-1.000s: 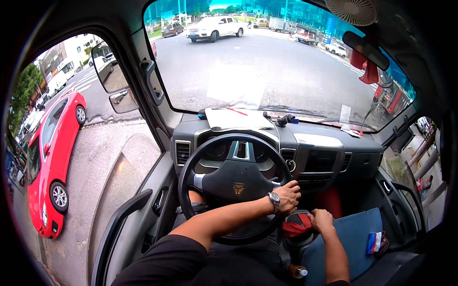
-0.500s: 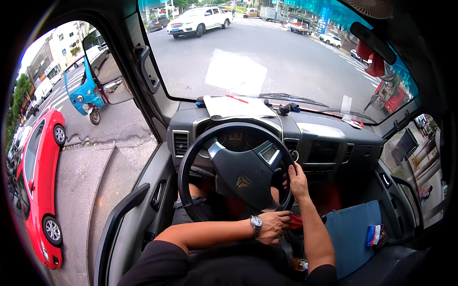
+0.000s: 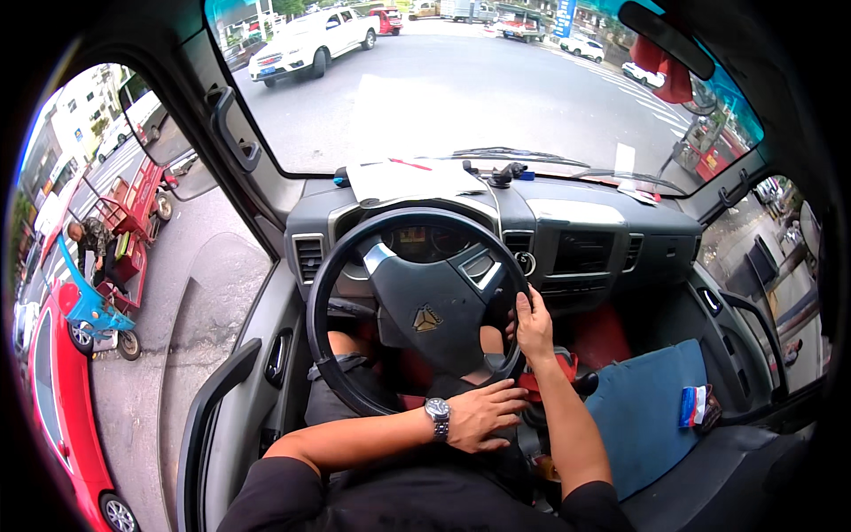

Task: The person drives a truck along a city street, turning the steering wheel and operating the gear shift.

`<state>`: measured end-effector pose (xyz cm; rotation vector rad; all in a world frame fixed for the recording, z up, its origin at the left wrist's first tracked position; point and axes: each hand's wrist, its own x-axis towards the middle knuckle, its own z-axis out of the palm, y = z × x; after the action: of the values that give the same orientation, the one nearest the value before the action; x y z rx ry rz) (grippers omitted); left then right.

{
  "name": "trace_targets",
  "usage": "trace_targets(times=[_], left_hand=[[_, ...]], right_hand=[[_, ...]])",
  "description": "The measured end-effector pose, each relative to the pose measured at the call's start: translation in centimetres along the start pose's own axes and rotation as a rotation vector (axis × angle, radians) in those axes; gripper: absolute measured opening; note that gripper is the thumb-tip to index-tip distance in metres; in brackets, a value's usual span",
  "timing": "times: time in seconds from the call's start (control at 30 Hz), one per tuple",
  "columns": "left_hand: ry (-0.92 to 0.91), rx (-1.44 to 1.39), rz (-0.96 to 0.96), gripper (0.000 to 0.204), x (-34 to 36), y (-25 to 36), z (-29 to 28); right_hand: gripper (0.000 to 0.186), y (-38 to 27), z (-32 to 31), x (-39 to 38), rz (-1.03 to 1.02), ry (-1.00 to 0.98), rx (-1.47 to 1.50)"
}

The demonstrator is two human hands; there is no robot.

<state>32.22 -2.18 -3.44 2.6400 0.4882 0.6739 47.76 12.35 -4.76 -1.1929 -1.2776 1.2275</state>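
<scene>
1. I see the large black round steering wheel (image 3: 427, 301) standing before the driver, off the near edge of the grey plastic dashboard (image 3: 572, 211); its hub tilts, the upper edge sloping down to the right.
2. The right hand (image 3: 534, 328) grasps the wheel's right rim, fingers curled round it, thumb lying upward.
3. The left hand (image 3: 484, 416) is unclenched, fingers spread, low by the wheel's lower right rim; whether it touches that rim I cannot tell. A silver metal-banded wristwatch (image 3: 437, 418) sits on this wrist.
4. Between the wheel's left rim and the long black curved door handle (image 3: 215, 410) there is a gap; the left elbow lies near that handle's lower part.
5. Room is tighter on the right: the forearm passes just beside the rounded black lever knob (image 3: 585, 383) and the red cloth (image 3: 569, 362) next to it.
6. That knob sits by the upper left corner of the flat blue seat pad (image 3: 643, 421); a small blue, white and red packet (image 3: 690, 406) lies at the pad's right edge.
7. White paper sheets (image 3: 415, 183) lie along the dashboard's far edge, left of its middle, with a thin red pen (image 3: 409, 164) on top.
</scene>
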Motion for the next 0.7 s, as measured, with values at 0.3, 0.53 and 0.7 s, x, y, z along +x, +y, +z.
trace_targets(times=[0.3, 0.53, 0.7], left_hand=[[0.761, 0.809, -0.852, 0.067, -9.4, -4.4, -14.9], [0.626, 0.274, -1.411, 0.07, -16.8, -12.8, -17.6], [0.594, 0.277, -1.417, 0.072, -16.3, -10.9, -19.3]], right_hand=[[0.05, 3.8, -2.4, -4.0, 0.097, 0.149, 0.032], [0.051, 6.2, 1.6, -5.4, 0.077, 0.284, 0.048], [0.051, 4.7, 1.8, -5.6, 0.036, 0.257, -0.006]])
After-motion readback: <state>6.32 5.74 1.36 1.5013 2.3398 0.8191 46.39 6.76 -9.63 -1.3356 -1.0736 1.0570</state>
